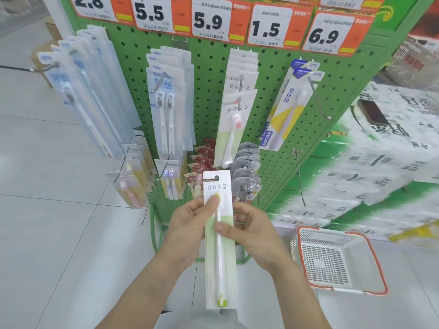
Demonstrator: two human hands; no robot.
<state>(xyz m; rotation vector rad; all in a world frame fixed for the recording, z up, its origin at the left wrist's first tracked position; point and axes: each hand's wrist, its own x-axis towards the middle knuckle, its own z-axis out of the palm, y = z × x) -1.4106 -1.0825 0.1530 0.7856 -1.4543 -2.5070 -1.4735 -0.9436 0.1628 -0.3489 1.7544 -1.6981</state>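
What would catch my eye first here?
The left hand and right hand hold a toothbrush pack upright, centre foreground. Behind it, a green pegboard carries more packs under big price tags. A white basket sits on the floor, lower right.

Glossy plastic toothbrush pack (219, 236); matt perforated metal pegboard (209, 74).

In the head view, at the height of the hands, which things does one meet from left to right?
left hand → toothbrush pack → right hand → shopping basket
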